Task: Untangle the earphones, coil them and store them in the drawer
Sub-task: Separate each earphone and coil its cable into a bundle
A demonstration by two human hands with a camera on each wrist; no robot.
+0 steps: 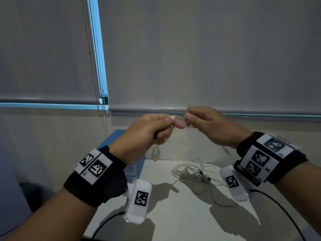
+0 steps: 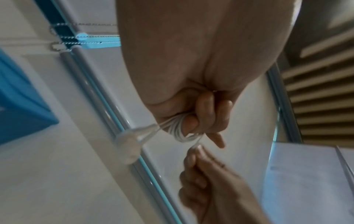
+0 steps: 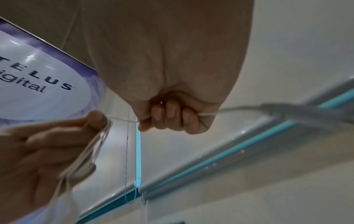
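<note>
- Two grey blinds fill the background, bead chains hanging between them.
- White desk below, blue box at its far left edge; two black cables trail off the near edge.
- A panel in the right wrist view reads "TELUS" and "igital", its first letters cut off.
- Left hand clenched, white cord looped in several turns round its fingers, earbuds dangling beneath.
- Right hand pinches that same cord, pulled taut between the two hands, above the desk.
- More tangled earphones lie on the desk; how many sets, I cannot tell.
- Black wristbands on both wrists carry square black-and-white code tags.
</note>
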